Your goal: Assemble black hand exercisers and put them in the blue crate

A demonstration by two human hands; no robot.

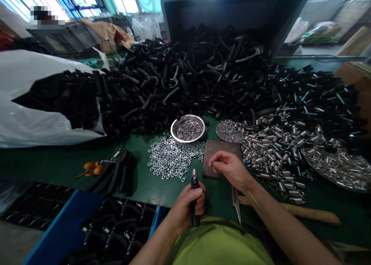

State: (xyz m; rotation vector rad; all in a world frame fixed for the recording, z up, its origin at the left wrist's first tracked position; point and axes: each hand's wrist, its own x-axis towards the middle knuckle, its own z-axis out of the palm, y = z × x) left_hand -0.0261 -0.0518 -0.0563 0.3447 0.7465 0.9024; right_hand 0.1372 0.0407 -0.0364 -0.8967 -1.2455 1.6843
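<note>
My left hand (185, 203) is wrapped round a black handle (195, 220) held upright, with a coil spring (194, 173) at its top end. Thumb and fingertips of my right hand (232, 170) are pinched together above a flat brown metal block (211, 151); what they hold, if anything, is too small to make out. Just beyond my left hand lies a spread of metal nuts (166, 158). A round metal bowl (174, 135) of small pins stands behind the nuts. Loose coil springs (268, 141) are heaped to the right of the block.
Black plastic parts (185, 79) pile up before a grey bin (232, 10). A hammer's wooden handle (310, 213) and a pointed metal tool (235, 207) lie by my right forearm. Left are a white bag (43, 129), black handles (124, 176) and a blue crate (58, 226); right, a pin tray (342, 168).
</note>
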